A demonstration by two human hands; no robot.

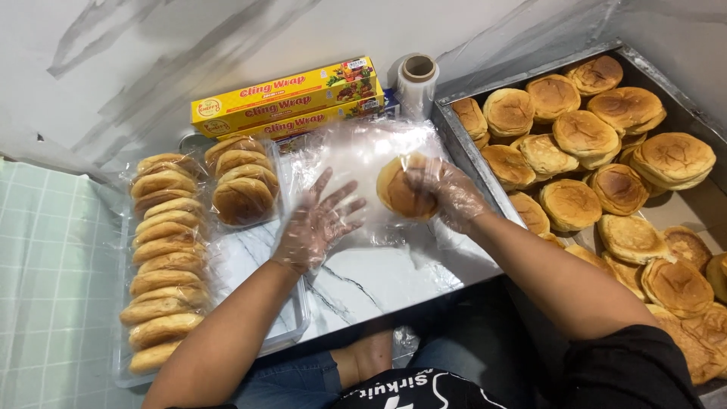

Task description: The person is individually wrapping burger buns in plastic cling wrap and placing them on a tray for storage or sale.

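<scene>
Both my hands wear thin clear plastic gloves. My right hand [451,194] grips a round golden bun [401,189] and holds it just above a sheet of clear cling film [356,155] spread on the marble counter. My left hand [318,221] hovers flat over the film's left part, fingers spread, holding nothing. The bun sits between the two hands.
A metal tray [462,140] at the right holds several loose buns. At the left a clear plastic tray [291,329] carries rows of wrapped buns [163,257]. Yellow cling film boxes [284,97] and a film roll [417,82] stand at the back. My knees show below the counter edge.
</scene>
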